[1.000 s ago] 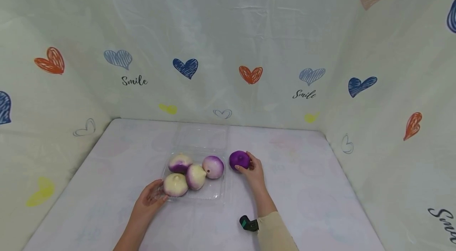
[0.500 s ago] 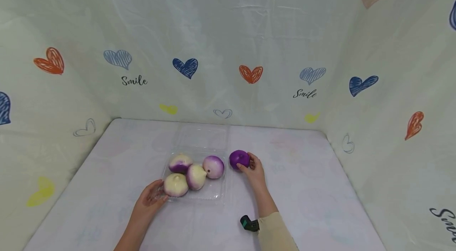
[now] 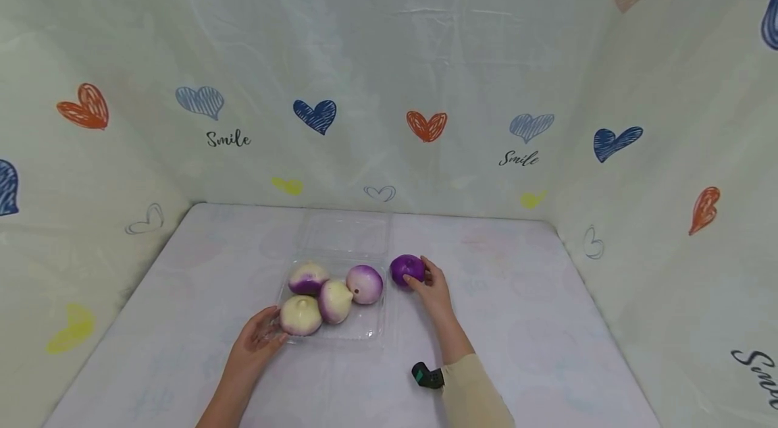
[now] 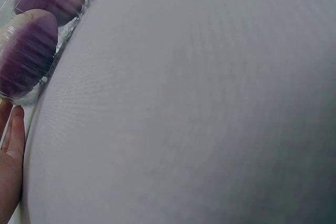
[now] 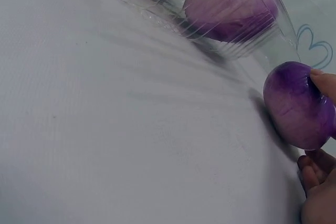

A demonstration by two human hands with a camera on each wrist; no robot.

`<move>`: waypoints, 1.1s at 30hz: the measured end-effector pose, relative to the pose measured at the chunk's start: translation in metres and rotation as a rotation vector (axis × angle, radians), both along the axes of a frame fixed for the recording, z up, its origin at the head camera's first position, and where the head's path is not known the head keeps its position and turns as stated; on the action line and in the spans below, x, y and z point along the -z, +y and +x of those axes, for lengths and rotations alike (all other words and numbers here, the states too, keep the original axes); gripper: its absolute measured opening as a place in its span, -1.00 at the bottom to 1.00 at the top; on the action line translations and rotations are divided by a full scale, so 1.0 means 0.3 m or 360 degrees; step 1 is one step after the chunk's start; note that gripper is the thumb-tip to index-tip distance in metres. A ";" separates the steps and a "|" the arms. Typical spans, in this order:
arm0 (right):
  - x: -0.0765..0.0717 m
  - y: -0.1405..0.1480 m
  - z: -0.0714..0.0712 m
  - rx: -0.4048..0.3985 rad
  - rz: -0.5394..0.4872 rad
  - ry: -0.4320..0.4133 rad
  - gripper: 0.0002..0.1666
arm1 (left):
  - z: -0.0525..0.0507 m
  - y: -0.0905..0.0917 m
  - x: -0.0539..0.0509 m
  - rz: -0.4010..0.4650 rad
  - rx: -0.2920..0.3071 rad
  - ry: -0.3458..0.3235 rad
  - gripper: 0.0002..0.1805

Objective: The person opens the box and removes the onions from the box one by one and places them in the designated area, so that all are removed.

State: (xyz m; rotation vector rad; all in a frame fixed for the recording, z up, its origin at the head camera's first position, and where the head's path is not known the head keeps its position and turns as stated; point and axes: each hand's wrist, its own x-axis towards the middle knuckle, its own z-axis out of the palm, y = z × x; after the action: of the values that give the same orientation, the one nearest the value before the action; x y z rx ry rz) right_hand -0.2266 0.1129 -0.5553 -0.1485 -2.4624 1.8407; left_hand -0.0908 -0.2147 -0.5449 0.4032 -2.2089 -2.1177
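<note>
In the head view, a clear plastic clamshell box (image 3: 365, 328) lies on the table with its lid laid back. Inside are several purple-and-white turnips (image 3: 300, 315). My left hand (image 3: 252, 343) holds the box at its near left corner, thumb in front and fingers at the side; the left wrist view shows fingertips (image 4: 17, 116) against the box's end. Just right of the box, my right hand (image 3: 434, 289) grips a deep purple turnip (image 3: 406, 270) between thumb and fingers. In the right wrist view this turnip (image 5: 296, 106) is close to the tabletop; whether it touches is unclear.
The table (image 3: 516, 320) has a pale cloth cover. Behind and on both sides hangs a curtain (image 3: 389, 43) printed with hearts. A black device (image 3: 427, 376) sits at the right wrist, beside the beige sleeve (image 3: 477, 391).
Almost nothing differs. The right hand and its purple turnip have shifted very slightly away from me; the left hand and the box stay put.
</note>
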 end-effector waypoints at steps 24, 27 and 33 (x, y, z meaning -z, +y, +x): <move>-0.162 -0.031 0.030 -0.0126 -0.0016 0.0198 -0.27 | -0.007 -0.007 -0.006 -0.0061 0.0003 -0.0161 -0.24; -0.190 -0.065 0.055 -0.0177 -0.0046 0.0195 -0.28 | -0.007 -0.007 -0.002 -0.0060 -0.0005 -0.0102 -0.25; -0.209 -0.135 0.120 -0.0310 -0.0092 0.0236 -0.29 | -0.006 -0.005 0.006 -0.0038 -0.0021 -0.0015 -0.28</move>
State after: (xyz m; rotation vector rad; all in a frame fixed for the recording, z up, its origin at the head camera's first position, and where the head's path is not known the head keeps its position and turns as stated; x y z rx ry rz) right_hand -0.1906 0.0723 -0.4925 0.2254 -2.3979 1.9180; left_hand -0.0925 -0.2162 -0.5468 0.4256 -2.2282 -2.0851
